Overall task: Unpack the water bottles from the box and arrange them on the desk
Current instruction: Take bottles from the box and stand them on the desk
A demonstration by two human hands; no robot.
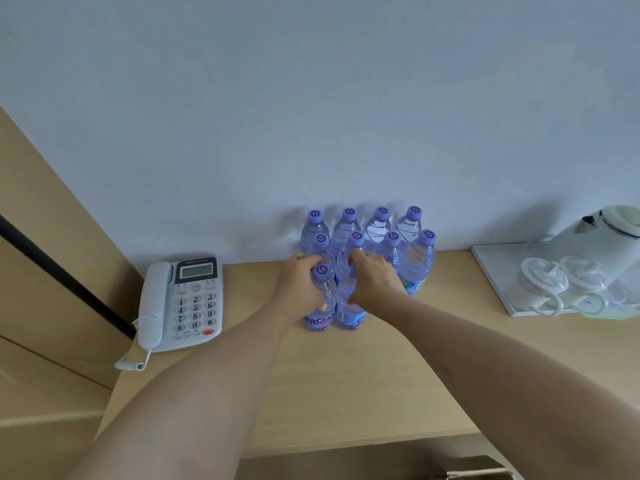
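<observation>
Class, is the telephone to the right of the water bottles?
No, the telephone sits left of the water bottles; the kettle is right.

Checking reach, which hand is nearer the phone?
Left. The left hand grips a front bottle, just right of the phone; the right hand grips the next bottle, farther away.

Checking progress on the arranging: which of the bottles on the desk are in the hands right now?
The two frontmost bottles: left hand holds the front-left bottle, right hand the front-right bottle. The eight behind stand untouched.
</observation>
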